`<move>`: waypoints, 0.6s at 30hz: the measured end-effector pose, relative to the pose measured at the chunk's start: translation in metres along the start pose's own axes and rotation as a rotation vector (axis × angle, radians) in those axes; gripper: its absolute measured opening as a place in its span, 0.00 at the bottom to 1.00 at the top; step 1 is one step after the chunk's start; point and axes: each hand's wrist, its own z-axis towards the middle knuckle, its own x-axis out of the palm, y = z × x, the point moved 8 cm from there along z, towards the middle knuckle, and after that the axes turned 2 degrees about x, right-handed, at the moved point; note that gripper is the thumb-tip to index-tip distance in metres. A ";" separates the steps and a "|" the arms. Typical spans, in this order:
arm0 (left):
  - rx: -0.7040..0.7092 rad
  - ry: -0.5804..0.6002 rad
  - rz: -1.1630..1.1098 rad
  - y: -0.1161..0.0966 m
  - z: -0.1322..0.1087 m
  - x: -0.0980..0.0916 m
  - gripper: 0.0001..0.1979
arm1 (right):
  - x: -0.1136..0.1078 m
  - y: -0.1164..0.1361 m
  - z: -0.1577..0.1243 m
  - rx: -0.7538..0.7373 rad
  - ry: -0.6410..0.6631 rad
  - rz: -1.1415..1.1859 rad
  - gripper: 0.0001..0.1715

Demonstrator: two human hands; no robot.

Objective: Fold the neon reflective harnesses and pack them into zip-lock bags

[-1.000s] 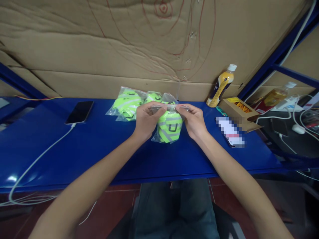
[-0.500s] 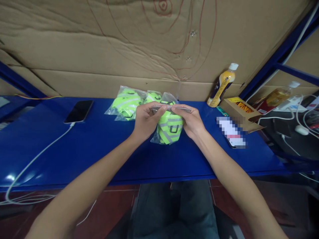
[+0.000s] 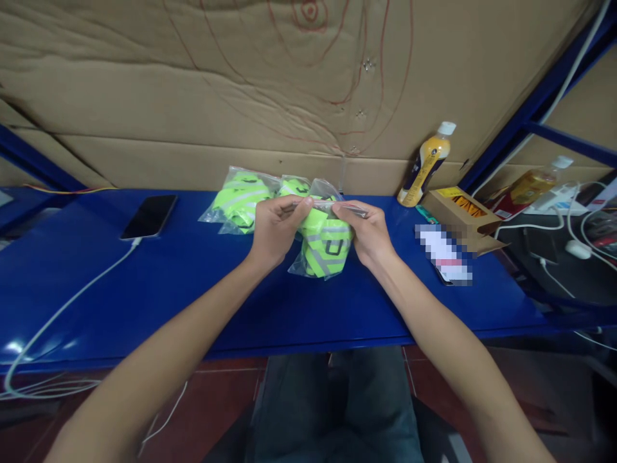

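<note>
A clear zip bag (image 3: 328,251) holding a folded neon-yellow item with grey reflective strips hangs between my two hands, over the blue table. My left hand (image 3: 277,228) pinches the left part of the bag's top edge between thumb and fingers. At the right part of the same edge, my right hand (image 3: 365,228) pinches with its thumb on top. The red-lined seal strip shows between the thumbs. Behind my hands lie more bagged neon-yellow items (image 3: 241,198), partly covered by my left hand and the held bag.
On the blue table (image 3: 202,289), a phone (image 3: 148,216) with a charging cable lies at left. To the right are a yellow drink bottle (image 3: 428,164), an open cardboard box (image 3: 465,212) and another phone (image 3: 444,257), its screen blurred. A cardboard wall (image 3: 193,103) closes the back.
My thumbs have moved apart along the bag's top edge, the left one going left. More of the seal strip and the neon-yellow item now shows between them.
</note>
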 end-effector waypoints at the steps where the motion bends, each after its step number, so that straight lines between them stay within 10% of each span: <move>1: -0.016 0.014 -0.026 0.002 0.000 0.002 0.19 | -0.001 0.001 0.000 -0.010 -0.006 0.011 0.24; 18: 0.090 -0.249 -0.057 0.005 0.005 -0.022 0.20 | 0.018 -0.002 -0.013 -0.195 0.211 -0.501 0.40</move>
